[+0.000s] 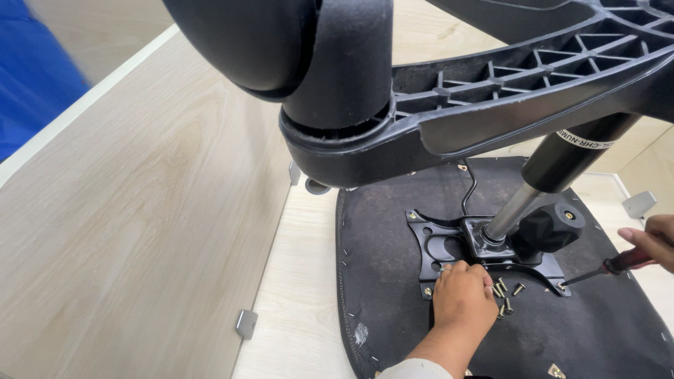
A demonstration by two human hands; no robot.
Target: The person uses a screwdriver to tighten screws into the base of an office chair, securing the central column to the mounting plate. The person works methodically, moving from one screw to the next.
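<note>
screwdriver (618, 265) in right hand (654, 240), left hand (462, 295) on black mounting plate (441, 247)

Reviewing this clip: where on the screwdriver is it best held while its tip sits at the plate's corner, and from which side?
Best taken by its dark red handle, from the right, as the right hand does now. The screwdriver lies nearly flat, its thin shaft pointing left to the black mounting plate. The handle is the thick end, clear of the loose screws and the left hand.
</note>
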